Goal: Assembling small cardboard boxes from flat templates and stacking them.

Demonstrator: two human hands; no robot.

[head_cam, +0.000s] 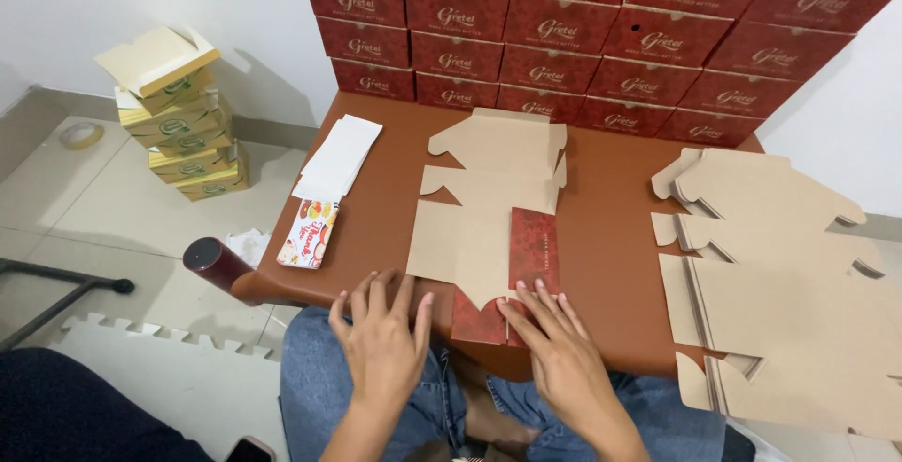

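Landmark: the brown table (601, 236). At its near edge, centre, lay a flat box blank (489, 227), kraft side up, one red flap (533, 248) folded over onto it; none of the blank formed into a container yet, nothing inside. L hand (381, 335) lay flat at the near edge, fingers spread & straight, tips at the blank's near-left corner, gripping nothing. R hand (554, 344) lay flat too, fingers out, tips pressing the red flap's near end; nothing clasped.

Along the table's far edge, vs. the wall, stood a stack of closed red boxes (583, 30), several rows high; contents not visible. On the floor left of the table, a leaning tower of yellow-green boxes (183, 124), top one w/ lid ajar; inside can't be told.

Table's right side: a pile of more kraft blanks (780, 283), overhanging the edge. Table's left side: white cards (340, 155); nearer, a printed card (308, 234) at the edge. Tape roll (81, 134) on the floor far left. Person's jeans (319, 368) under the near edge. Nothing lay between the hands & the blank.
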